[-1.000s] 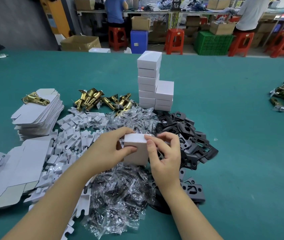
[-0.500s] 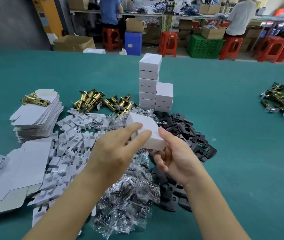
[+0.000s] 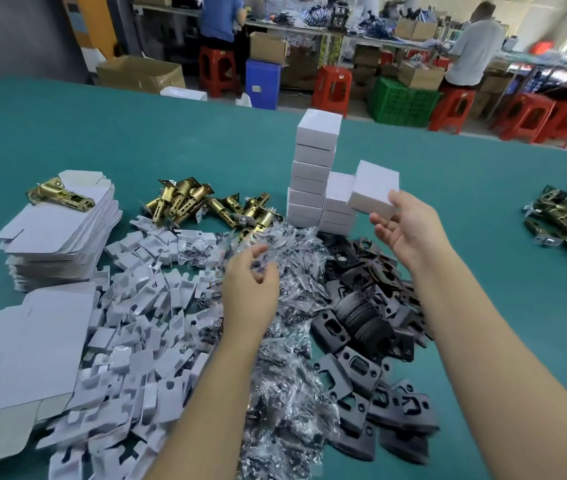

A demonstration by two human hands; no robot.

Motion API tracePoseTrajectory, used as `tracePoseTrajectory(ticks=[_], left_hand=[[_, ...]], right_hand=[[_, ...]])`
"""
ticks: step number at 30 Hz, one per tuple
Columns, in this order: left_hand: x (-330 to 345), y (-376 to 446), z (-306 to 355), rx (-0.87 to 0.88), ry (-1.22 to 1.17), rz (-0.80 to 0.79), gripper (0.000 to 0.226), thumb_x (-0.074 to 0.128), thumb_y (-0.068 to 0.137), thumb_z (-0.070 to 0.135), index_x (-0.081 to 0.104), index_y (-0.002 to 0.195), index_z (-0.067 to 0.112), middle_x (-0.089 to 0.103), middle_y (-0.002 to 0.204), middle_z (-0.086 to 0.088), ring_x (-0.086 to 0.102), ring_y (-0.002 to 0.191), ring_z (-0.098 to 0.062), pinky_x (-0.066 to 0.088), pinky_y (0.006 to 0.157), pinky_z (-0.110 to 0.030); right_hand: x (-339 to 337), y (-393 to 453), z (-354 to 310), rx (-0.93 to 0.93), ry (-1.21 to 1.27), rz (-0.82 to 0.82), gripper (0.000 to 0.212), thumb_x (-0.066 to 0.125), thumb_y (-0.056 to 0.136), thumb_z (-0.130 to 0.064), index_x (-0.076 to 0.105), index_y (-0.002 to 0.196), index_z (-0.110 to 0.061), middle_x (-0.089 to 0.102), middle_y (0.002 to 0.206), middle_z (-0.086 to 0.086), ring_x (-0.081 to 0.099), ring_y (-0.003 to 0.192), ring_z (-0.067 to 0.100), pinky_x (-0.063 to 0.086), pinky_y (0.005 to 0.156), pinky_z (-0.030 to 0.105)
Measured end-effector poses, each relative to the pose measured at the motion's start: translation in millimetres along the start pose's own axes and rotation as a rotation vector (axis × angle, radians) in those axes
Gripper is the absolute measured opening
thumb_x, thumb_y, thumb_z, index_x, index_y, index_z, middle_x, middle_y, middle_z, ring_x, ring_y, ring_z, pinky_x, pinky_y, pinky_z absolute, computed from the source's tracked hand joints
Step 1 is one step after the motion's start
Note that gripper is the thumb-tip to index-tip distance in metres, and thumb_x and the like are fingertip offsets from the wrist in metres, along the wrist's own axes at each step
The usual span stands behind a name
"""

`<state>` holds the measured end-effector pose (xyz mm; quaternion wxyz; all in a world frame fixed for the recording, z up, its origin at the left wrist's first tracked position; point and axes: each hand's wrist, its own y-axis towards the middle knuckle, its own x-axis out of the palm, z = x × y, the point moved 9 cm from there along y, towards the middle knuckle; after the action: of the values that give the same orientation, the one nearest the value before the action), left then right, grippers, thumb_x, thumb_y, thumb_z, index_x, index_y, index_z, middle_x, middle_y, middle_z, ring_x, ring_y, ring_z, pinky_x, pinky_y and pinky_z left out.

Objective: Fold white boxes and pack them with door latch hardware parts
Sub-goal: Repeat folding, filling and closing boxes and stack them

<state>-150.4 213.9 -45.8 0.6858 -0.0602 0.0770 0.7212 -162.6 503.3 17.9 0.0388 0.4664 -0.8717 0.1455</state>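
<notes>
A broad counter covered in teal cloth carries two adjoining stacks of closed white cardboard boxes, a pile of flat unfolded white box blanks, loose brass-coloured latch bolts, a spread of small white card inserts, clear plastic packets of screws, black metal strike plates, and, well apart at the right edge, a heap of dark brass latches.

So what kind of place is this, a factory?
Probably a small packing workshop: stacked white boxes, piles of brass latches on a big green table, and other workers on red stools behind.
</notes>
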Motion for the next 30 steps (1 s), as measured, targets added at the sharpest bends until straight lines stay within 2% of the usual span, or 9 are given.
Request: tracePoseTrajectory(ticks=[5, 8, 11, 14, 16, 18, 24, 28, 30], left_hand=[[2.8, 8.2, -21.8, -0.136, -0.075, -0.016, 0.015, 0.063, 0.099, 0.024, 0.065, 0.108, 0.035, 0.067, 0.103, 0.01, 0.052, 0.047, 0.002, 0.047, 0.045, -0.016], [2.4, 10.3, -21.3, -0.126, -0.066, -0.021, 0.013, 0.063, 0.098, 0.025, 0.064, 0.102, 0.037, 0.067, 0.103, 0.01, 0.056, 0.054, 0.0, 0.051, 0.049, -0.018], [1.5, 11.3, -20.9, -0.12, -0.065, -0.024, 0.015, 0.063, 0.098, 0.024, 0.064, 0.098, 0.039, 0.068, 0.099, 0.008, 0.054, 0.05, 0.005, 0.047, 0.045, -0.015], [1.2, 11.8, -18.9, -0.099, -0.044, -0.025, 0.017, 0.063, 0.098, 0.024, 0.064, 0.095, 0.041, 0.067, 0.098, 0.008, 0.057, 0.057, 0.008, 0.048, 0.047, -0.012], [1.9, 12.3, -18.3, -0.093, -0.031, -0.031, 0.017, 0.062, 0.098, 0.024, 0.064, 0.095, 0.041, 0.066, 0.101, 0.007, 0.06, 0.062, 0.008, 0.048, 0.048, -0.01], [2.9, 12.1, -19.0, -0.092, -0.007, -0.041, 0.015, 0.062, 0.099, 0.026, 0.065, 0.096, 0.04, 0.065, 0.104, 0.007, 0.061, 0.067, 0.007, 0.049, 0.049, -0.009], [3.3, 11.9, -21.3, -0.104, -0.005, -0.047, 0.014, 0.061, 0.098, 0.027, 0.066, 0.099, 0.04, 0.068, 0.101, 0.006, 0.06, 0.055, -0.002, 0.048, 0.045, -0.015], [1.8, 11.6, -20.2, -0.105, 0.01, -0.038, 0.014, 0.06, 0.099, 0.026, 0.066, 0.1, 0.039, 0.068, 0.101, 0.007, 0.059, 0.053, -0.001, 0.047, 0.043, -0.015], [2.8, 11.0, -18.1, -0.092, 0.016, -0.039, 0.014, 0.06, 0.1, 0.025, 0.066, 0.1, 0.036, 0.067, 0.102, 0.003, 0.052, 0.046, 0.001, 0.041, 0.04, -0.013]], right_hand=[[19.8, 66.7, -20.2, -0.064, -0.155, 0.043, 0.046, 0.048, 0.106, -0.016, 0.04, 0.15, -0.005, 0.054, 0.137, 0.018, 0.072, 0.053, 0.013, 0.046, 0.039, 0.019], [31.9, 89.0, -16.2, -0.065, -0.338, 0.036, 0.038, 0.044, 0.107, -0.016, 0.044, 0.143, -0.005, 0.062, 0.117, 0.015, 0.071, 0.05, 0.014, 0.043, 0.036, 0.019], [35.5, 98.5, -5.5, -0.06, -0.551, 0.049, 0.029, 0.037, 0.107, -0.02, 0.05, 0.132, -0.012, 0.063, 0.102, 0.008, 0.069, 0.045, 0.013, 0.034, 0.032, 0.016], [35.5, 100.1, -2.2, -0.12, -0.75, 0.068, 0.024, 0.035, 0.106, -0.027, 0.057, 0.108, -0.017, 0.057, 0.074, 0.003, 0.064, 0.04, 0.01, 0.03, 0.032, 0.014], [36.4, 101.8, -2.2, -0.155, -0.82, 0.064, 0.026, 0.035, 0.106, -0.03, 0.056, 0.096, -0.019, 0.055, 0.069, 0.003, 0.062, 0.037, 0.008, 0.031, 0.032, 0.013], [36.8, 104.8, -1.5, -0.158, -0.836, 0.049, 0.027, 0.034, 0.107, -0.03, 0.058, 0.101, -0.016, 0.057, 0.074, 0.004, 0.062, 0.037, 0.008, 0.036, 0.032, 0.015], [39.5, 105.3, 1.0, -0.123, -0.764, 0.001, 0.026, 0.031, 0.109, -0.026, 0.052, 0.116, -0.013, 0.054, 0.079, 0.005, 0.065, 0.04, 0.013, 0.045, 0.035, 0.02], [37.8, 94.6, -1.9, -0.097, -0.717, 0.0, 0.043, 0.03, 0.111, -0.026, 0.038, 0.152, -0.015, 0.049, 0.12, 0.005, 0.068, 0.051, 0.018, 0.049, 0.038, 0.022], [31.9, 81.3, -9.5, -0.133, -0.706, 0.062, 0.056, 0.033, 0.11, -0.031, 0.023, 0.161, -0.013, 0.05, 0.126, 0.004, 0.068, 0.06, 0.019, 0.053, 0.043, 0.025]])
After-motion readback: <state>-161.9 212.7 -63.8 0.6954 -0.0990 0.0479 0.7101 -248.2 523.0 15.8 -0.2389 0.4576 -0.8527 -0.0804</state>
